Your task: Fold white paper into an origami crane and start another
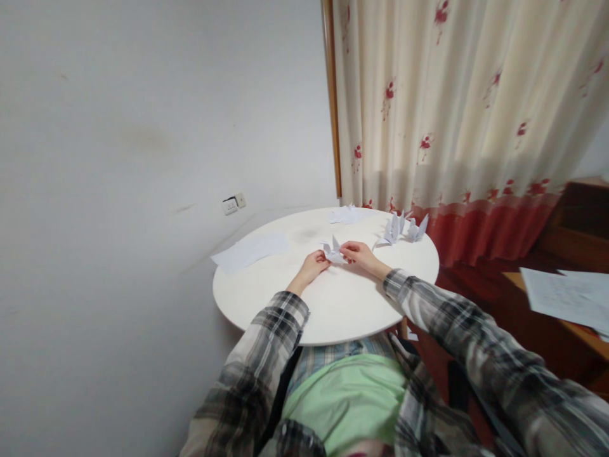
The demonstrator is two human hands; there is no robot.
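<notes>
A small white folded paper crane rests on the round white table, held between both hands. My left hand pinches its left side with fingers closed. My right hand pinches its right side, fingers also closed. Both arms wear plaid sleeves and reach forward over the table.
Finished paper cranes stand at the table's far right. A flat white sheet lies at the left edge and more paper at the back. A flowered curtain hangs behind. A wooden desk with papers stands at right.
</notes>
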